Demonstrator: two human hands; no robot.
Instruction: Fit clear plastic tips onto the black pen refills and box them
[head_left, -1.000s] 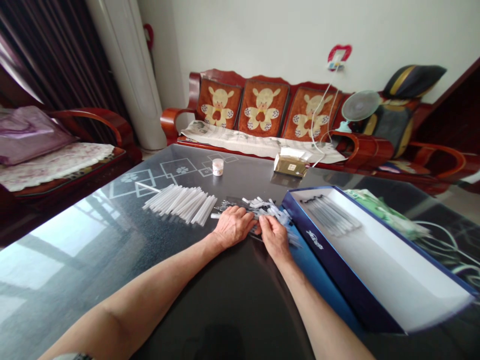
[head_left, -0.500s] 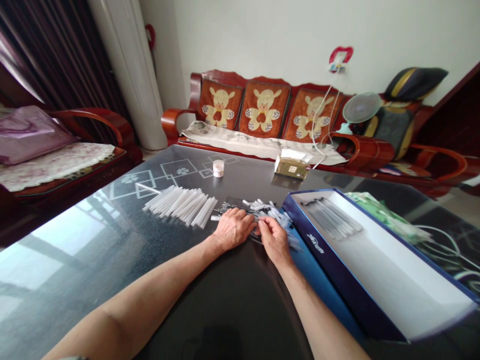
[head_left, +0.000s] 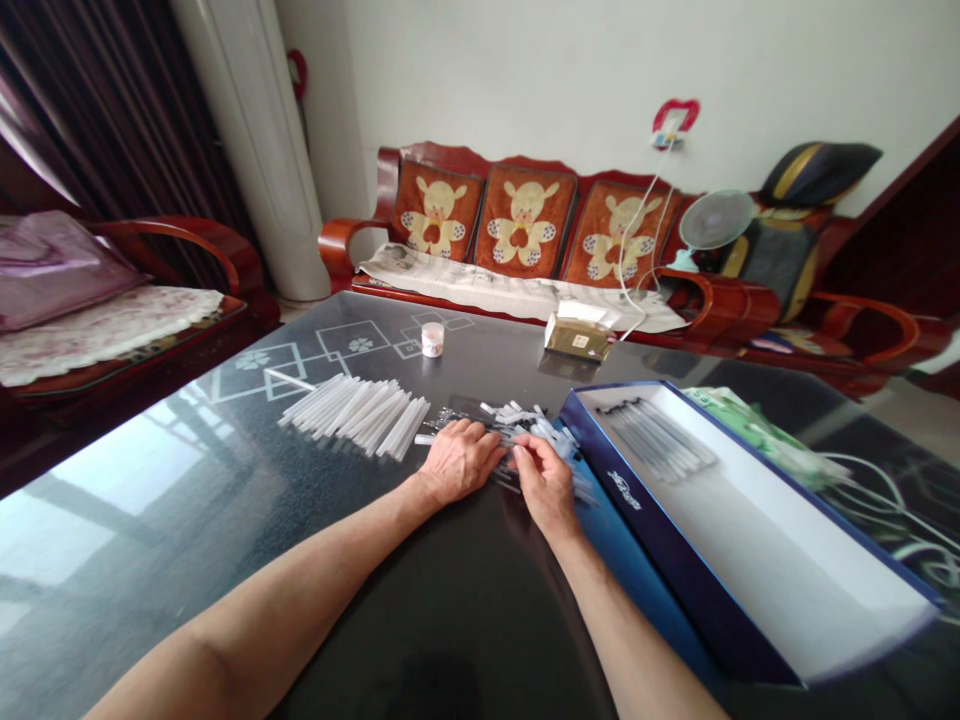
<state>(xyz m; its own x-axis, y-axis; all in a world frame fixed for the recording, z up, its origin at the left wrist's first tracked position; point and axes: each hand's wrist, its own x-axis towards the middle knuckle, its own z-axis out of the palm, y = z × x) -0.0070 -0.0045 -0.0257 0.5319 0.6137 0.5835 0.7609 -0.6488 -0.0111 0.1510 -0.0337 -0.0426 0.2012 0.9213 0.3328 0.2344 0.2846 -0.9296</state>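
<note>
Dozens of light, slippery plastic tubes (head_left: 529,422) lie loose against the half-open left hand (head_left: 459,462); the right hand (head_left: 546,486) pinches a few.

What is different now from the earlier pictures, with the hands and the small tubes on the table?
The right hand has drawn its fingers together over the loose pile of clear tubes. The left hand stays on the pile's edge. The neat row of tubes and the blue box stayed as they were.

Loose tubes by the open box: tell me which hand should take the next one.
Right hand, I'd judge: its fingers are among the loose plastic tubes, and it lies nearest the open blue box. The left hand rests flatter at the pile's edge.
</note>
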